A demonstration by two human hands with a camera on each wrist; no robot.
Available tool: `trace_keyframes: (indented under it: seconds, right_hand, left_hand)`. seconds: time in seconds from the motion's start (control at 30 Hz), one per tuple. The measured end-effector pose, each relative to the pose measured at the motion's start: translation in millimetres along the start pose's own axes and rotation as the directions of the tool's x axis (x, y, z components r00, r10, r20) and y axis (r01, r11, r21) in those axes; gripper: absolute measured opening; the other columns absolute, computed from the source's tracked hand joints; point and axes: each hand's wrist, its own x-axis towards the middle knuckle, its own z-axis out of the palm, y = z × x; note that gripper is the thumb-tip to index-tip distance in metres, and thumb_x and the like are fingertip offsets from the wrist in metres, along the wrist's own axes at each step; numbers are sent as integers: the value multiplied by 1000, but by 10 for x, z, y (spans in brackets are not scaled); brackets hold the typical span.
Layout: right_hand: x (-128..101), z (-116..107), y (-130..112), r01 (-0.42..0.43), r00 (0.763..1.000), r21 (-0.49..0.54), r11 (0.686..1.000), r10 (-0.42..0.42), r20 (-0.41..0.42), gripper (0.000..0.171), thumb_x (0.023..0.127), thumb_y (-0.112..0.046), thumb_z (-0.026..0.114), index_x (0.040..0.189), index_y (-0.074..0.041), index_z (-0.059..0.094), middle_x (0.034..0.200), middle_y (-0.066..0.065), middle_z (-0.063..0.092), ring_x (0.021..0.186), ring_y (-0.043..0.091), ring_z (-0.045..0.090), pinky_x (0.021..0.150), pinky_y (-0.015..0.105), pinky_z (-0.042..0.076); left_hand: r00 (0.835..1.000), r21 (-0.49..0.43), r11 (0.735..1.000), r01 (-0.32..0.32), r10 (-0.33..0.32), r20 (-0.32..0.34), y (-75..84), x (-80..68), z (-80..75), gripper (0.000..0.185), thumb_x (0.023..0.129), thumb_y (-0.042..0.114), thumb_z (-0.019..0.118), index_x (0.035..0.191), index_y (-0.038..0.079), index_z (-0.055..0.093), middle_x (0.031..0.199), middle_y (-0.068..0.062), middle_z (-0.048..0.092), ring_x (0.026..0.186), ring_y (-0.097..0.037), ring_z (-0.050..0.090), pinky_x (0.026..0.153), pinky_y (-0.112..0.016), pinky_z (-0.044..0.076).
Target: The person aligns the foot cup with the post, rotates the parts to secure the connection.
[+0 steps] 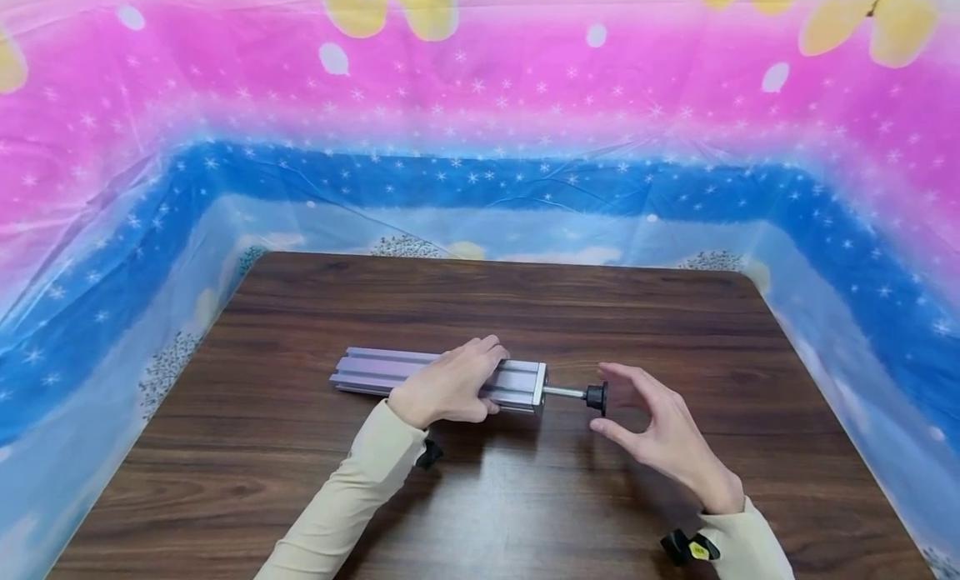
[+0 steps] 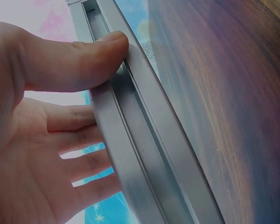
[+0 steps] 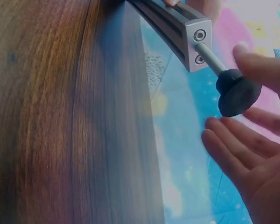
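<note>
A slotted aluminium profile (image 1: 390,368) lies across the table, its right end capped by a metal plate (image 3: 199,41) with screws. From that plate a threaded rod (image 1: 564,392) sticks out, ending in a black levelling foot (image 3: 238,93). My left hand (image 1: 453,382) grips the profile near its capped end; the thumb (image 2: 98,58) lies along the slotted side and the fingers reach round the other side. Around the foot, my right hand (image 1: 660,426) stands with thumb and fingers spread, and a gap shows between them and the foot.
The brown wooden table (image 1: 510,305) extends on all sides of the profile. Behind and beside it hangs a pink and blue patterned cloth (image 1: 465,113). Black straps (image 1: 677,547) sit at the wrists.
</note>
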Motion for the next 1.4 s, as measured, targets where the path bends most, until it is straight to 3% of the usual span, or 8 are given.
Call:
trace_keyframes:
  seconds: [0.1,0.33,0.5,0.67,0.93,1.13,1.27,1.4]
  right_hand:
    - [3,-1,-15,63,998,30,998,-62,-29,69,78,-8,87,139,-11,56,129,3,65,111,11,65,87,25,56]
    - [16,-36,-46,134,988,29,991,-131,-83,56,75,-2,87,126,-12,65,117,2,69,104,8,67,89,12,51]
    - [19,-52,-32,95,993,68,993,-90,-74,49,80,-4,84,125,-9,66,116,2,71,101,8,70,87,18,55]
    - [25,-49,-27,51,996,61,997,-46,-77,43,84,-6,81,125,-12,68,107,1,74,91,7,71,81,23,58]
    - [49,-53,-51,-80,993,2,997,80,-84,21,93,-18,73,113,-12,73,87,-8,74,74,2,68,69,21,56]
    - [81,-43,-70,-153,986,21,988,154,-68,17,97,-25,69,108,-13,73,81,-6,74,66,5,69,58,23,53]
    - [72,-47,-66,-189,981,19,982,189,-41,21,99,-29,65,112,-13,72,83,-5,74,69,5,70,62,24,54]
    - [17,-70,-52,-149,989,6,989,149,-24,35,95,-27,71,129,-17,65,107,-1,74,88,7,71,78,25,58]
  left_hand:
    - [1000,3,1000,-6,6,0,7,-8,-2,52,78,17,79,124,2,60,109,-5,55,95,-19,52,83,-34,47]
    - [1000,5,1000,-9,9,-2,31,6,-18,53,78,17,79,125,3,59,102,-3,53,90,-17,50,79,-32,46]
    - [1000,3,1000,-11,11,-6,28,10,-27,53,77,17,79,125,3,60,100,-3,52,90,-17,50,79,-32,46]
    - [1000,-6,1000,-17,17,-14,32,14,-32,54,77,17,80,124,2,60,100,-3,52,91,-18,51,80,-33,47]
    - [1000,-5,1000,-18,18,-7,43,14,-33,55,76,17,80,125,2,59,100,-3,52,91,-18,51,83,-34,47]
    - [1000,-6,1000,-10,10,-6,39,11,-45,55,78,16,80,126,2,59,100,-2,52,92,-18,51,83,-34,47]
    - [1000,-9,1000,-2,2,1,44,3,-40,53,79,16,79,126,3,59,100,-1,51,91,-17,50,81,-32,46]
    - [1000,-21,1000,1,-1,11,53,8,-24,52,80,18,80,125,4,59,101,-1,51,91,-16,50,80,-31,46]
